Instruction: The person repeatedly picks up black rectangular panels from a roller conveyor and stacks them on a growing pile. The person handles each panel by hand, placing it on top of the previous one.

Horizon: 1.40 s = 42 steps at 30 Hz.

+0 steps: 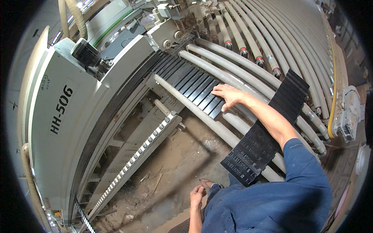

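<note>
A row of glossy black strips [191,86] lies side by side across the pale rollers and runs up to the machine. At the near end of this row is my right hand [229,96], its fingers resting on the strips with the thumb spread apart. Beneath my right forearm, a second group of dull black ribbed strips [248,153] lies across the rollers, its middle covered by the arm. My left hand [197,195] hangs low before my body, fingers loosely curled, with nothing visible in them.
A large pale machine [58,124] fills the left side, with a slanting toothed rail [134,159] beside it. Long grey rollers [268,42] stretch away at the upper right. Below lies a dirty floor [167,167] with scraps. A yellow-edged frame [335,97] bounds the right.
</note>
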{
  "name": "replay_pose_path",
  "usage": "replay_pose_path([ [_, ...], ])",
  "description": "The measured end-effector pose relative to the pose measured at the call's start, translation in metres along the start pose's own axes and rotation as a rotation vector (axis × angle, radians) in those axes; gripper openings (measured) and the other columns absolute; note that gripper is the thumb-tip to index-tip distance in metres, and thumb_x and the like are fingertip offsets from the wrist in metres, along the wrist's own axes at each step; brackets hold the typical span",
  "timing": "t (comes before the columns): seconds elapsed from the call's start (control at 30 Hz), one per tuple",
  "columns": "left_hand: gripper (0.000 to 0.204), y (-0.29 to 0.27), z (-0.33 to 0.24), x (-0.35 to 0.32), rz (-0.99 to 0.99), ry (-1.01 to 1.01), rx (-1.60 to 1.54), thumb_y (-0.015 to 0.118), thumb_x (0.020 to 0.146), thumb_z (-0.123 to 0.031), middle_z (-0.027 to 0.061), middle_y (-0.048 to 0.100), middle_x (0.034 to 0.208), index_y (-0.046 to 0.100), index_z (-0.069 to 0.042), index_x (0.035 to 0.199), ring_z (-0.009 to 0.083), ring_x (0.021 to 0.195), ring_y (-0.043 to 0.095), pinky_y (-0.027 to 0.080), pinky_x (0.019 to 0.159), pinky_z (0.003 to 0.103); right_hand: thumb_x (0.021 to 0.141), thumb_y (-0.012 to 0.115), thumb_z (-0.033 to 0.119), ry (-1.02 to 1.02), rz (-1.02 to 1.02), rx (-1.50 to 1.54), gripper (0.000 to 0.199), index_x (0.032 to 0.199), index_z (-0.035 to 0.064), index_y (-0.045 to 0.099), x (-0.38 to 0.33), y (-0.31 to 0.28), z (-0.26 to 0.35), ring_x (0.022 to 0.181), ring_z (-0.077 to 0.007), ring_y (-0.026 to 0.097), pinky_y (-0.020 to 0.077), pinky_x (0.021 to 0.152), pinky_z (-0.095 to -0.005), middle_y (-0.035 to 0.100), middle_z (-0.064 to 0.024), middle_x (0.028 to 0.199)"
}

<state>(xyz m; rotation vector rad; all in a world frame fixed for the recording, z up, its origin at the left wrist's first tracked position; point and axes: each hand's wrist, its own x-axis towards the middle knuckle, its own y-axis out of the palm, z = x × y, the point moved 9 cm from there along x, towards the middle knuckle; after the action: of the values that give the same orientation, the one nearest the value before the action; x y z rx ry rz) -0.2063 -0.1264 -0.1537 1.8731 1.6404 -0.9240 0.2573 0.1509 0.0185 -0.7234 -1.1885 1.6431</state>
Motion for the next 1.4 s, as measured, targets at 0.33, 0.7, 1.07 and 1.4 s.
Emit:
replay_pose_path([
  [0.33,0.037,0.035,-0.047,0.021,0.137,0.123,0.059,0.061,0.095,-0.014,0.0126,0.068,0.102,0.058,0.006,0.126,0.0178,0.081,0.065,0.051,0.072,0.030,0.052,0.087,0.045,0.154,0.021,-0.018,0.103,0.138,0.0038,0.049,-0.017,-0.015,-0.026,0.136,-0.0316,0.039,0.0310,0.112,-0.0482,0.046,-0.0153,0.142],
  [0.7,0.055,0.068,-0.148,0.037,0.465,0.148,-0.686,0.072,0.089,-0.022,0.0150,0.060,0.128,0.049,-0.001,0.134,0.0277,0.120,0.054,0.045,0.100,0.049,0.075,0.072,0.051,0.320,-0.176,-0.062,0.064,0.109,-0.0020,0.064,-0.044,0.060,0.171,0.102,-0.0365,0.056,0.0449,0.093,-0.0481,0.062,-0.0211,0.110],
  [1.07,0.045,0.035,-0.205,-0.039,0.248,0.568,-0.432,0.067,0.080,0.002,0.0133,0.060,0.120,0.055,0.009,0.123,0.0243,0.107,0.059,0.046,0.097,0.038,0.080,0.078,0.038,0.265,-0.829,0.330,0.068,0.127,-0.0049,0.054,-0.069,0.017,0.230,0.111,-0.0365,0.060,0.0478,0.095,-0.0457,0.059,-0.0227,0.122],
  [1.4,0.065,0.080,-0.230,-0.165,0.312,1.674,0.735,0.064,0.059,0.005,0.0164,0.062,0.129,0.064,-0.004,0.124,0.0364,0.116,0.056,0.045,0.102,0.042,0.084,0.065,0.003,0.741,-1.084,1.745,0.017,0.098,-0.0059,0.066,-0.139,0.008,0.099,0.080,-0.0253,0.067,0.0570,0.073,-0.0400,0.068,-0.0140,0.090],
])
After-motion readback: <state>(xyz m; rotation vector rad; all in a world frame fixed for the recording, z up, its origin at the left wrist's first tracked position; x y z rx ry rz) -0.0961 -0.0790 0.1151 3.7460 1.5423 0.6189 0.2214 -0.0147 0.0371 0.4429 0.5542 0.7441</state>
